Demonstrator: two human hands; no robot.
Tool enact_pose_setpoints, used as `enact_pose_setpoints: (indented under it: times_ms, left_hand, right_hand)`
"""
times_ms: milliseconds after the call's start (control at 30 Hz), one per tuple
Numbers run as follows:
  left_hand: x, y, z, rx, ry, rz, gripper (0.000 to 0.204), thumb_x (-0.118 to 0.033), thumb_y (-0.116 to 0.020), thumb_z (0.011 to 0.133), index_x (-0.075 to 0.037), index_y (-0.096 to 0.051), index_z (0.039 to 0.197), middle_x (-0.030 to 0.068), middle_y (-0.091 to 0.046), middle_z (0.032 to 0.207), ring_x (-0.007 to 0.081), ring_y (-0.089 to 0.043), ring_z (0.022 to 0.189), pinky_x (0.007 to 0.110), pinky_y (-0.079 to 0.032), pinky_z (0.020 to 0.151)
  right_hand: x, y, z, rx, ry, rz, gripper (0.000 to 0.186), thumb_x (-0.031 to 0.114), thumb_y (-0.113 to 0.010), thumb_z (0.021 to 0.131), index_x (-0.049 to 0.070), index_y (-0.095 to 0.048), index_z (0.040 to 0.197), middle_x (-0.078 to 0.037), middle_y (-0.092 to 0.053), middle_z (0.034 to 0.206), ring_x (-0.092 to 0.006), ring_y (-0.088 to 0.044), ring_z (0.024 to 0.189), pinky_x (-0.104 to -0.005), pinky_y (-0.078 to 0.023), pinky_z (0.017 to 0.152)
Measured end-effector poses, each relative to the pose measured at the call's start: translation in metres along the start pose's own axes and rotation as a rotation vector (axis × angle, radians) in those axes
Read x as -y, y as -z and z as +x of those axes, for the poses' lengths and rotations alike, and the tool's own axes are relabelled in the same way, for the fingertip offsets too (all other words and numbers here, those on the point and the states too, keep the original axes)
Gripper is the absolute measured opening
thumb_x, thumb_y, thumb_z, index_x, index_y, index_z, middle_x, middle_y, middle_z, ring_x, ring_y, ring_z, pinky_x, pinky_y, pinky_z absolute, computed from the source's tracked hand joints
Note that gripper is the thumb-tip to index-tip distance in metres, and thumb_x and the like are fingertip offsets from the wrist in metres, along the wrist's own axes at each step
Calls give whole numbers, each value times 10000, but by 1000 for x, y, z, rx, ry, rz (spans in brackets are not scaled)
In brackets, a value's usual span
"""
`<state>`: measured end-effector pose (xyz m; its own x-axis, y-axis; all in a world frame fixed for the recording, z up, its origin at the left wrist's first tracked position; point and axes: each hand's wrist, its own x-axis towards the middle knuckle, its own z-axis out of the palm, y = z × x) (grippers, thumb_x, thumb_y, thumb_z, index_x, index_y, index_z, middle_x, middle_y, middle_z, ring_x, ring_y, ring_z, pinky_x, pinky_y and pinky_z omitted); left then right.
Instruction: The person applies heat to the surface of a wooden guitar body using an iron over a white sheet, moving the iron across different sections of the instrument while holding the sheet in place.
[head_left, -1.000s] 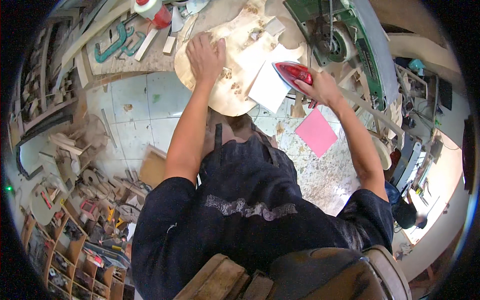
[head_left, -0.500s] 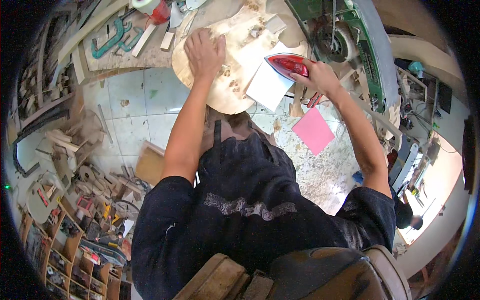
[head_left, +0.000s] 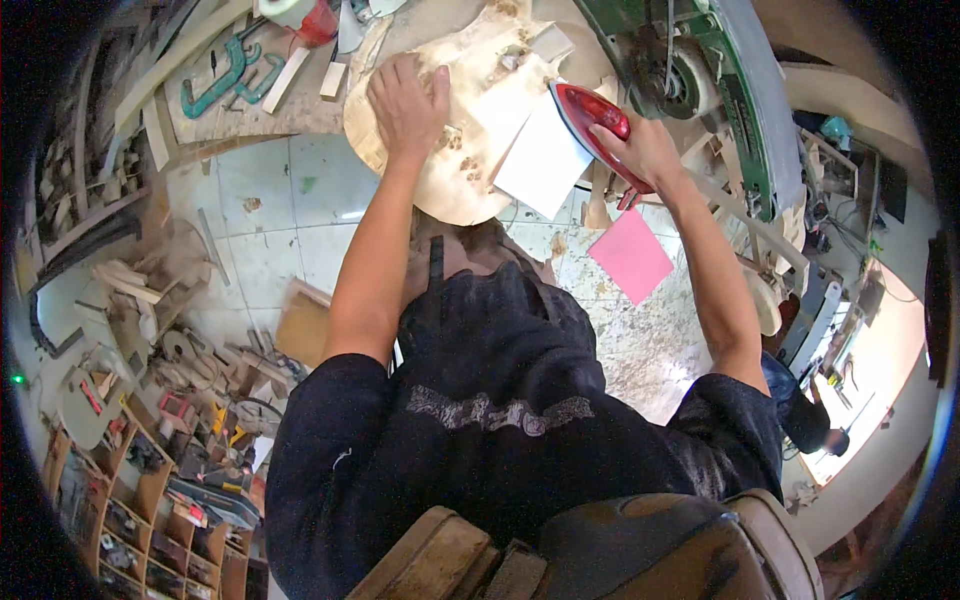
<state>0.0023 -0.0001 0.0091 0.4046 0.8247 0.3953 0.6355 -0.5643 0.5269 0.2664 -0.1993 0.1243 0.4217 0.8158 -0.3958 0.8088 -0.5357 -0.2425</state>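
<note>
A pale, curved wooden panel [head_left: 455, 190] with dark knots, shaped like a guitar body, lies on the bench and overhangs its near edge. My left hand [head_left: 408, 108] rests flat on its left side, fingers extended. A red clothes iron [head_left: 592, 105] is gripped by its handle in my right hand [head_left: 645, 155]. The iron's tip points up and to the left, over the right edge of a white sheet [head_left: 543, 165]. That sheet lies partly on the panel and sticks out past its lower right edge. Whether the soleplate touches the sheet is hidden.
Teal clamps [head_left: 235, 75], wood offcuts [head_left: 290, 78] and a red container [head_left: 312, 22] sit on the bench to the left. A green machine with a pulley [head_left: 690, 85] stands at the right. A pink square sheet [head_left: 632, 255] shows below the iron. Another person [head_left: 805, 405] is at far right.
The iron has moved right over the white sheet and turned so its tip points more upward. The sheet has shifted slightly right. My left hand stays on the panel.
</note>
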Motion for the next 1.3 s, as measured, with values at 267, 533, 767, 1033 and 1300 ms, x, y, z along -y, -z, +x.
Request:
enact_pose_setpoints:
  times_ms: [267, 533, 767, 1033, 1300]
  left_hand:
    - [-3, 6, 1, 34, 38, -2, 454, -375, -654, 897, -11, -578, 1158, 197, -586, 1181, 390, -505, 1143, 509, -371, 1013]
    - [-1, 0, 0, 18, 28, -21, 457, -374, -655, 902, -14, -574, 1172, 193, -589, 1194, 389, -511, 1142, 503, -374, 1013]
    - [-2, 1, 3, 43, 49, -20, 452, -377, -651, 904, -18, -579, 1169, 188, -590, 1208, 382, -508, 1157, 509, -368, 1022]
    - [2, 2, -1, 51, 42, 7, 447, -366, -645, 911, -13, -580, 1177, 192, -582, 1223, 381, -497, 1177, 507, -361, 1039]
    - [0, 3, 1, 76, 54, -13, 440, -354, -642, 917, -8, -576, 1181, 195, -574, 1227, 381, -499, 1174, 507, -361, 1039]
  right_hand:
    - [25, 15, -19, 109, -135, 192, 563, 516, -654, 911, 0, -715, 1127, -312, -692, 846, -461, -700, 836, -518, -557, 808]
    - [17, -10, -26, -23, -35, 31, 569, 535, -655, 903, -8, -723, 1063, -308, -695, 853, -468, -701, 834, -514, -557, 778]
    - [13, -19, -35, 8, -37, 49, 583, 532, -640, 914, -27, -722, 1056, -319, -685, 815, -464, -702, 821, -521, -558, 777]
    - [24, -9, -42, -7, 18, 84, 596, 557, -651, 896, 6, -714, 1114, -304, -693, 821, -447, -704, 810, -536, -552, 798]
    - [17, -4, -34, 20, -102, 112, 606, 571, -635, 898, -9, -730, 1042, -298, -696, 811, -455, -704, 787, -528, -559, 787]
